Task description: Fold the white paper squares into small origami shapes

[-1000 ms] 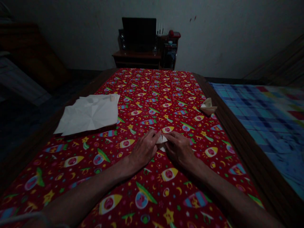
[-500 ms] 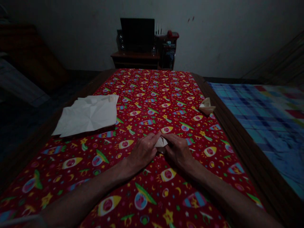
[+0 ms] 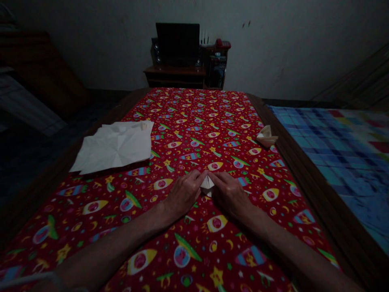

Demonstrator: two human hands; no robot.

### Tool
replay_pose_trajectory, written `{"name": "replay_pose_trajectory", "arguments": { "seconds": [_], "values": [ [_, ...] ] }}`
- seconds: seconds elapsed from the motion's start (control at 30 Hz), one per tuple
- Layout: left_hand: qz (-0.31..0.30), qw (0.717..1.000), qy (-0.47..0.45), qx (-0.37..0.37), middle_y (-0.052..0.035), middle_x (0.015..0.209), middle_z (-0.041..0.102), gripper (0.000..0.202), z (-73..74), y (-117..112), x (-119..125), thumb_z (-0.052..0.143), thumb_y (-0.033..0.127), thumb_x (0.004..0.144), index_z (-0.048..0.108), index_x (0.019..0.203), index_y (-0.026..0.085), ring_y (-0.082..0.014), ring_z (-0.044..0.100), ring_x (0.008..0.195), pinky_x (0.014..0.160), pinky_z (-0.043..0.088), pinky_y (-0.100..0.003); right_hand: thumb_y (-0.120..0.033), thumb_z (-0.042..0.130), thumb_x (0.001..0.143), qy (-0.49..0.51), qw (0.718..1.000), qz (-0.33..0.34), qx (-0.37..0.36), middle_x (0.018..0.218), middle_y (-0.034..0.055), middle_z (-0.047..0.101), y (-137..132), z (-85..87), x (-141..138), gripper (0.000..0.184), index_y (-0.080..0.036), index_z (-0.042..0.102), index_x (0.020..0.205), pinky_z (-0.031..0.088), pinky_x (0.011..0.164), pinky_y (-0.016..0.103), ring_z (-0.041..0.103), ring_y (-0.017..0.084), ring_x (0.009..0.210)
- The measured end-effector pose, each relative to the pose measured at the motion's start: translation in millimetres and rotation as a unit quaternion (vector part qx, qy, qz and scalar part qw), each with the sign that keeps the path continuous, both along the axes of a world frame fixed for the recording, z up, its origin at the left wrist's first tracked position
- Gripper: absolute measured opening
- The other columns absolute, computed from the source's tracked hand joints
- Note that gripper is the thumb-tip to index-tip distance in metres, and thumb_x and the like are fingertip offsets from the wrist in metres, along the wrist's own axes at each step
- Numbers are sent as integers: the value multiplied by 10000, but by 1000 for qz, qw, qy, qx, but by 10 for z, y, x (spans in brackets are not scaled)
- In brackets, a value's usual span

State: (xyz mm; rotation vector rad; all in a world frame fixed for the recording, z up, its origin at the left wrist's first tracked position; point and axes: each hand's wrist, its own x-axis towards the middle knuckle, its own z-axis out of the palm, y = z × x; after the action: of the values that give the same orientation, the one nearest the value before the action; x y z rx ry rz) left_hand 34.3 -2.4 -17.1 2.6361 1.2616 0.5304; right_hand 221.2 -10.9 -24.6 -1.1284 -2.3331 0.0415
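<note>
Between my two hands is a small piece of folded white paper [image 3: 208, 184], its creased faces meeting in a ridge near the middle. My left hand [image 3: 189, 187] is closed on its left side, with thumb and fingers pressed together. On the opposite side my right hand [image 3: 229, 190] grips the paper the same way. Both hands rest low over the red patterned cloth [image 3: 197, 142], and my fingers hide the edges of the paper.
Creased white sheets [image 3: 117, 146] lie stacked at the left of the table. A folded paper piece [image 3: 267, 137] stands near the right edge. Beyond the far end are a black monitor [image 3: 178, 44] and a red telephone [image 3: 223, 44]. Blue checked fabric [image 3: 328, 154] lies to the right.
My fingers have shifted slightly on the folded paper, and more of its creased front now shows. The whole view has drifted a little; both hands keep their hold.
</note>
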Motion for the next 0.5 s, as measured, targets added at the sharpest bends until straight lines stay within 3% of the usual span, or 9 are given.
{"name": "replay_pose_trajectory", "arguments": {
  "seconds": [0.17, 0.37, 0.5],
  "values": [
    [-24, 997, 50, 57, -75, 952, 551, 299, 33, -35, -49, 415, 119, 904, 475, 1194, 151, -199, 546, 872, 748, 504, -325, -139, 427, 887, -2, 999, 37, 6, 1005, 123, 615, -49, 2, 144, 362, -159, 495, 1242, 506, 744, 338, 561, 204, 892],
    [-39, 994, 63, 77, -86, 975, 555, 321, 34, -71, -35, 396, 119, 918, 440, 1236, 124, -207, 525, 886, 778, 489, -337, -146, 425, 899, -53, 996, 58, 38, 970, 136, 623, -64, 37, 173, 294, -115, 548, 1164, 496, 712, 354, 540, 217, 873],
    [-44, 995, 73, 59, -119, 1112, 523, 419, 31, -143, -65, 370, 89, 904, 375, 1319, 149, -231, 496, 996, 853, 468, -385, -129, 456, 868, -77, 994, 63, 33, 991, 132, 612, -72, 90, 181, 327, -129, 542, 1184, 488, 729, 361, 522, 221, 891]
  ]
}}
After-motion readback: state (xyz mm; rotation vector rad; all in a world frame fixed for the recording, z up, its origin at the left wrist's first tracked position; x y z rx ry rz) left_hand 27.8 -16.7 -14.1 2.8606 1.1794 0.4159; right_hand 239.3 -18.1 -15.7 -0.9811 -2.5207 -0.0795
